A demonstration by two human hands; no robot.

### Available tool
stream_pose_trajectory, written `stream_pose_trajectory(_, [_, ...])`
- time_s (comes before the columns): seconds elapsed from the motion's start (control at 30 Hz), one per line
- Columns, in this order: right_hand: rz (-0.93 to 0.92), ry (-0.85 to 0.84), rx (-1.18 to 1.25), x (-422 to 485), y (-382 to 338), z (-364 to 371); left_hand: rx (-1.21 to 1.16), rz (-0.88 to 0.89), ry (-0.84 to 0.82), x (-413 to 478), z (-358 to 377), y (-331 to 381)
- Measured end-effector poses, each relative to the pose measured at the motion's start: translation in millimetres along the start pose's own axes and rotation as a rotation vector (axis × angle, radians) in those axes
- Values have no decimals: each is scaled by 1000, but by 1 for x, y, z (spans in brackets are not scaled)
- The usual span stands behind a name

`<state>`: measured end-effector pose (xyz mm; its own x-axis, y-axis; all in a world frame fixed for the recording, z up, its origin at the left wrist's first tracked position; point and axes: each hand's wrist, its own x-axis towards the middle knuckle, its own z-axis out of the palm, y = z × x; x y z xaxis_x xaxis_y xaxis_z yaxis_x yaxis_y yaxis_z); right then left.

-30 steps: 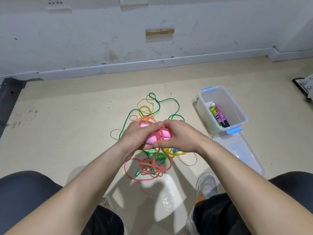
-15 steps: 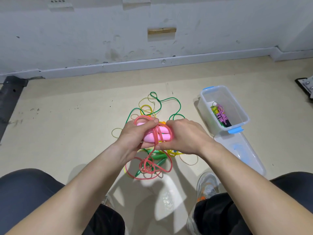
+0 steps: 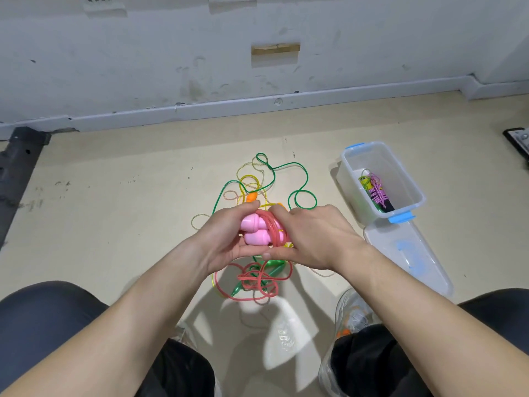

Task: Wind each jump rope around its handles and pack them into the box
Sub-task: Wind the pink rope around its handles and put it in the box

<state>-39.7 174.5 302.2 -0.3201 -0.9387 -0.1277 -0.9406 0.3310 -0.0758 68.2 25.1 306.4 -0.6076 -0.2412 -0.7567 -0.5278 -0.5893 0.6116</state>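
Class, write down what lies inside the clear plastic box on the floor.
Inside the box lies one wound bundle: pink cord wrapped round yellow-green handles, dark at the near end. Anything beneath the bundle is covered.

The pink handles looked like smooth moulded plastic with a soft sheen, and the coral cord wrapped on them was glossy, kinda rubbery. The green cord had the same shiny plastic look, and the yellow cord was see-through. The cream cord looked braided and matt, same as the purple cord. The box was clear, slightly cloudy plastic with opaque blue clips, and the lid was frosted too. The floor was matt beige, scuffed near its left edge. The wall was dull, stained paint. The trousers were dark matt cloth.
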Motion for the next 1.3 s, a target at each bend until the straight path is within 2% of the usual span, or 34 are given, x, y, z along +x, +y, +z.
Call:
stream_pose_trajectory(0.1, [15, -11, -33, 0, 0, -4, 16, -29, -46, 0, 0, 4])
stream_pose_trajectory(0.23, [1, -10, -50, 3, 0, -5, 166, 6, -109, -2, -1, 6])
stream_pose_trajectory(0.37, [11, 39, -53, 5, 0, -5, 133, 128, 18, 1, 8, -2])
stream_pose_trajectory(0.47, [139, 23, 25, 8, -5, -7, 107, 187, 107, 3, 13, -2])
stream_pose_trajectory(0.5, [210, 39, 75, 9, -6, -7, 93, 206, 128, 4, 14, 0])
stream_pose_trajectory(0.57, [376, 184, 250, 9, -9, -5, 34, 238, 157, 4, 12, 7])
stream_pose_trajectory(0.63, [527, 383, 534, 9, -12, 0, -45, 258, 161, 3, 7, 17])
stream_pose_trajectory(0.7, [636, 408, 901, 11, -13, 7, -95, 269, 154, 2, 3, 24])
stream_pose_trajectory(0.73, [616, 339, 1081, 12, -13, 12, -107, 271, 145, 1, 2, 25])
stream_pose_trajectory(0.83, [329, 42, 1441, 13, -16, 23, -139, 269, 88, -2, 3, 25])
stream_pose_trajectory(0.93, [238, -15, 1597, 12, -19, 23, -168, 267, 67, -4, 1, 28])
stream_pose_trajectory(1.0, [236, -23, 1654, 12, -20, 23, -183, 263, 86, -6, -3, 34])
stream_pose_trajectory(1.1, [197, -132, 1723, 10, -16, 20, -244, 244, 65, -10, -12, 40])
stream_pose_trajectory(1.2, [111, -155, 1552, 11, -3, 21, -195, 199, -42, -15, -15, 40])
stream_pose_trajectory(1.3, [130, -177, 1446, 11, 14, 17, -69, 190, -97, -16, -12, 34])
